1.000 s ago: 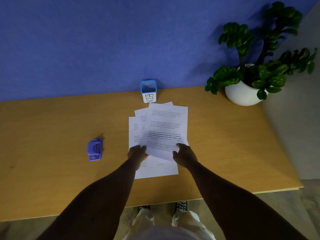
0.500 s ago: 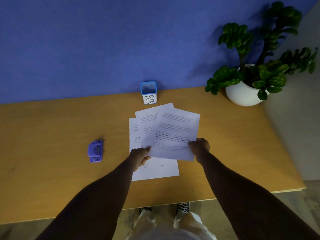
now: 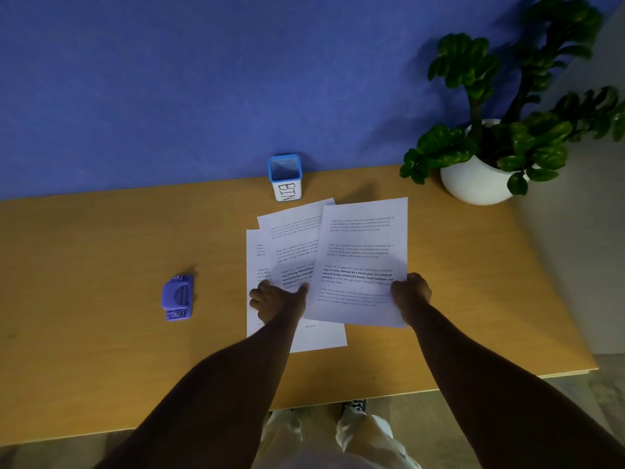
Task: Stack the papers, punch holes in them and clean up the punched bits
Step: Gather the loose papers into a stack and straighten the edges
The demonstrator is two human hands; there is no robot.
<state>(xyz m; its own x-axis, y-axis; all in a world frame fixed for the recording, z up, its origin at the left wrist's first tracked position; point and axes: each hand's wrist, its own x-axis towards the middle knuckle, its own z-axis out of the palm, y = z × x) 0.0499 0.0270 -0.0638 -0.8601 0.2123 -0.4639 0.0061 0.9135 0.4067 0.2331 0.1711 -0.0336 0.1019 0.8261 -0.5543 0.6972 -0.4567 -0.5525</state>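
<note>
Three printed white sheets lie fanned out mid-table. My right hand (image 3: 411,292) pinches the lower right edge of the top sheet (image 3: 363,255) and holds it off to the right, overlapping the others. My left hand (image 3: 275,299) rests on the tilted second sheet (image 3: 294,231), thumb pointing right; under it lies the bottom sheet (image 3: 324,338). A purple hole punch (image 3: 177,297) sits on the table to the left of the papers, clear of both hands. A small blue-rimmed cup labelled BIN (image 3: 285,177) stands against the wall just behind the sheets.
The wooden table (image 3: 101,333) runs along a blue wall. A plant in a white pot (image 3: 473,184) stands at the back right corner, its leaves hanging over the table edge. My legs and shoes show below the front edge.
My right hand has slid the top sheet to the right, away from the other two. My left hand let go of that sheet and now rests on the sheets beneath.
</note>
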